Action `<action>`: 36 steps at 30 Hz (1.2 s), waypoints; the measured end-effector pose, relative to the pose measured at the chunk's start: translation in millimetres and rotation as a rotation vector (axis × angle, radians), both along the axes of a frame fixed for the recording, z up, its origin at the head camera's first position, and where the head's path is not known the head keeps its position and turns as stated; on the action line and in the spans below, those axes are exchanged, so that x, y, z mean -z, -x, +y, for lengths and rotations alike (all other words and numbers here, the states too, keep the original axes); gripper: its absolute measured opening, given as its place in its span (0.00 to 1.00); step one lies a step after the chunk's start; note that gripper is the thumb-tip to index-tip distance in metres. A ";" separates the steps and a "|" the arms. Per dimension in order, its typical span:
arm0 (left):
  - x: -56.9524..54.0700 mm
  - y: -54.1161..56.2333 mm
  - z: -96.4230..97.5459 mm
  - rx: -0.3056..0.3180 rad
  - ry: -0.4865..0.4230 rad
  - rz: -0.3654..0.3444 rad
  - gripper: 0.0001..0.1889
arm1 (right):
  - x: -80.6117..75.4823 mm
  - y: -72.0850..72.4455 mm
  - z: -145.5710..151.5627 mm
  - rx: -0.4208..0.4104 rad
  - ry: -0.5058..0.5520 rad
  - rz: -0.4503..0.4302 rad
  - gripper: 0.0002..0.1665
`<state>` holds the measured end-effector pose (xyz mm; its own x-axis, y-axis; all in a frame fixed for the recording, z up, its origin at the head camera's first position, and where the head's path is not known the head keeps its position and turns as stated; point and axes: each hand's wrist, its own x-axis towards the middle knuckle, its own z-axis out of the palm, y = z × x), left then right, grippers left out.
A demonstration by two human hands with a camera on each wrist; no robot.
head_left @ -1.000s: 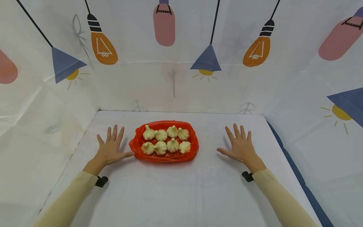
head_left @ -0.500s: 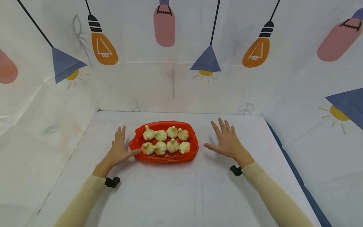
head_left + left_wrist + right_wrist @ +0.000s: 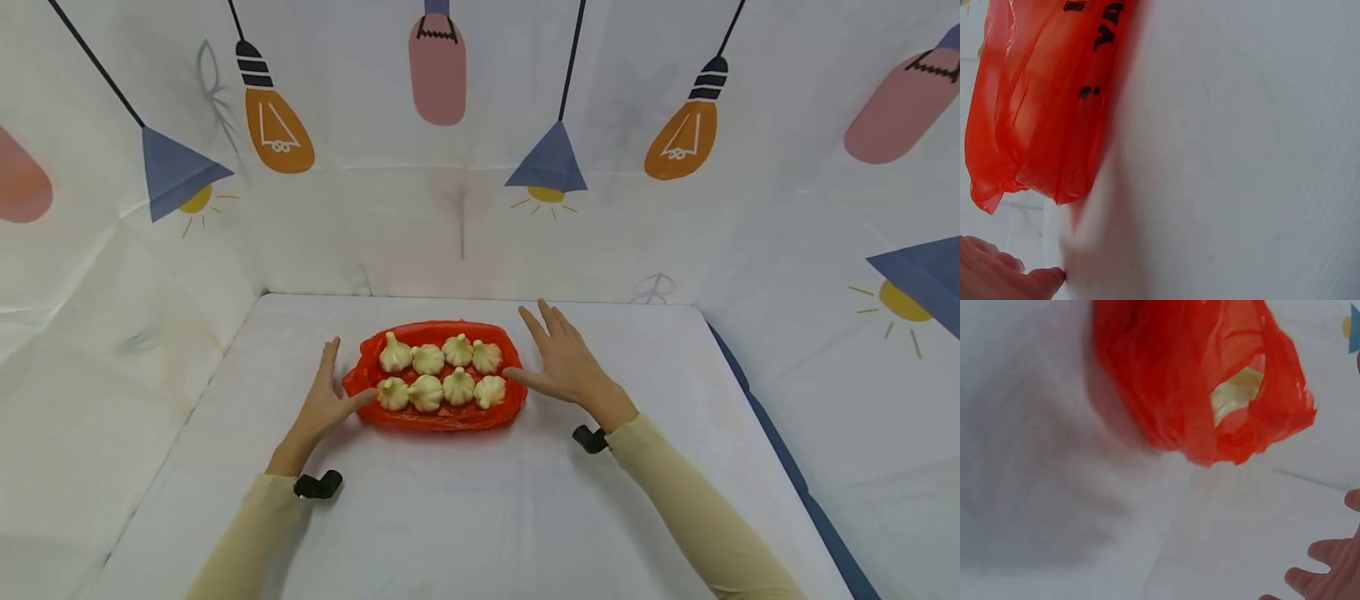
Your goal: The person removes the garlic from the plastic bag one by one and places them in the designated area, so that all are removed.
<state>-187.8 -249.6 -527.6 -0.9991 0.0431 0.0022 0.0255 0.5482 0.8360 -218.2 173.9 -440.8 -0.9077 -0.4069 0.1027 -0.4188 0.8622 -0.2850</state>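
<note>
Several pale garlic bulbs (image 3: 426, 392) lie in two rows inside a red plastic bag (image 3: 442, 422) spread like a shallow tray on the table. My left hand (image 3: 324, 410) is at the bag's left end, thumb overlapping its edge and fingers pointing away from me. My right hand (image 3: 564, 363) is at the opposite end with fingers spread, its thumb overlapping the bag's right rim. Neither hand holds anything. In the left wrist view the bag (image 3: 1047, 106) shows dark printing on its side. In the right wrist view a bulb (image 3: 1235, 394) shows through the bag's opening.
A white-covered table (image 3: 450, 525) carries the bag near its far side. Pale cloth walls (image 3: 360, 225) printed with lamps and bulbs stand behind and at both sides. A dark blue strip (image 3: 780, 450) runs along the right table edge. Small black wrist devices (image 3: 318, 485) sit at both cuffs.
Both hands have moved inward to the bag, the right one travelling further to the left. The left hand has turned so its fingers line up edge-on. The bag and garlic have stayed put.
</note>
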 end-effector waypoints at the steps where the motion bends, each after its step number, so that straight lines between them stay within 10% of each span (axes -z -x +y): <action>1: 1.3 -0.7 1.0 0.001 -0.010 0.006 0.63 | -0.9 -0.1 -3.1 -0.010 0.008 0.002 0.64; 20: 4.3 -7.1 19.5 0.145 0.085 0.073 0.61 | -17.3 1.4 -69.8 -0.237 0.059 -0.015 0.64; 36: 2.5 -8.4 14.4 0.217 0.152 0.053 0.56 | -2.7 1.1 -127.3 -0.345 0.119 -0.273 0.65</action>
<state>-179.5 -235.2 -530.0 -0.9652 0.2597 0.0310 0.1972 0.6445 0.7387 -219.3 46.5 -438.1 -0.7212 -0.6903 -0.0568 -0.5720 0.6398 -0.5133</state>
